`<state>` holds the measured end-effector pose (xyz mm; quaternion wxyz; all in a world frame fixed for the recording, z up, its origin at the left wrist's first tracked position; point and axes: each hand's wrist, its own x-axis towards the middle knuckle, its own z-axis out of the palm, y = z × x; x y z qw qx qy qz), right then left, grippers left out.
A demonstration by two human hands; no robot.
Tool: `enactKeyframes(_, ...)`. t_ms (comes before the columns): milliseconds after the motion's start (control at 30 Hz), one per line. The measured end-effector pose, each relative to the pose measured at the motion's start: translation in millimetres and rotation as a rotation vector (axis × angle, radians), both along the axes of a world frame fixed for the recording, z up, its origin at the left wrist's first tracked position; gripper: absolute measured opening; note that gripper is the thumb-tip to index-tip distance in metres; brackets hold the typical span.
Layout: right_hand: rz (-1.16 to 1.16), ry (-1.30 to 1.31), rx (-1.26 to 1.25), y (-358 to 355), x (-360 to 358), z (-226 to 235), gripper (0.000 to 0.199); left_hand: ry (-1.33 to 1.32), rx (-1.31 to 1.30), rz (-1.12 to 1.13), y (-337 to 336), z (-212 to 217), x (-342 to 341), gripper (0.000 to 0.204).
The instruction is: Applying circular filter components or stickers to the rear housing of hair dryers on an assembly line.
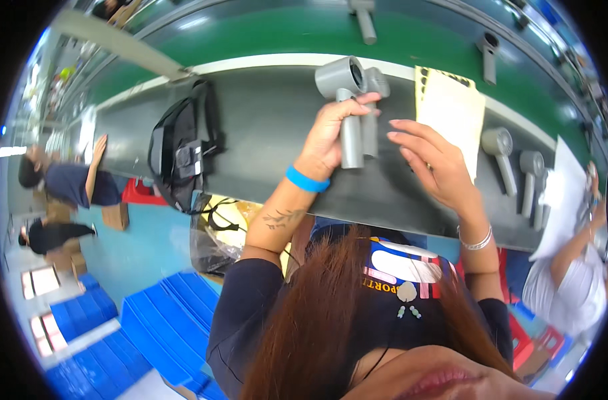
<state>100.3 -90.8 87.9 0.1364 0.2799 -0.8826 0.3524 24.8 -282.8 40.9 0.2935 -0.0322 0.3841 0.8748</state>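
Note:
A grey hair dryer [339,79], its round head up and handle pointing down, is in my left hand [326,139], the fingers wrapped around the handle. Just behind it a second grey hair dryer [370,133] shows in part; whether it touches my hand, I cannot tell. My right hand [437,163] hovers over the dark worktable [264,133] with its fingers apart, holding nothing. It is to the right of the held dryer and close to a pale yellow sheet [450,113] lying on the table.
Two more grey dryers [497,143] [532,163] lie to the right. Others [365,27] [490,57] are on the green belt [277,40] beyond a white edge. A black backpack [180,150] sits at the left. Blue crates [170,313] stand at lower left; co-workers are on both sides.

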Motion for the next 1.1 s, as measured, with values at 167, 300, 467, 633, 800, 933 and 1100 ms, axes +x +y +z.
enactKeyframes(167, -0.059, -0.117, -0.116, -15.2, -11.0, -26.9, 0.022, 0.848, -1.665, 0.361, -95.9, -34.6, -48.6, 0.053)
enactKeyframes(300, -0.057, -0.158, -0.096, -24.6, -18.8, -44.3, 0.019, 0.769, -1.930, 0.249, -151.5, -60.3, -69.6, 0.059)
enactKeyframes(467, -0.072, -0.255, -0.130, -21.2, -31.8, -44.3, 0.018, 0.787, -1.930, 0.240, -153.5, -42.6, -61.1, 0.068)
enactKeyframes(633, -0.143, -0.327, -0.171, -11.7, -38.9, -43.7, 0.018, 0.890, -1.717, 0.331, -159.0, -40.3, -56.5, 0.059)
enactKeyframes(800, -0.172, -0.376, -0.176, -6.4, -40.6, -46.4, 0.018, 0.974, -1.624, 0.609, -183.6, -51.8, -59.7, 0.041)
enactKeyframes(933, -0.170, -0.434, -0.148, -8.5, -45.8, -51.9, 0.018, 0.541, -1.612, 0.608, -188.3, -49.5, -57.3, 0.051)
enactKeyframes(1100, -0.160, -0.474, -0.159, -4.2, -44.1, -56.3, 0.018, 0.707, -1.718, 0.907, -181.3, -21.0, -48.7, 0.038)
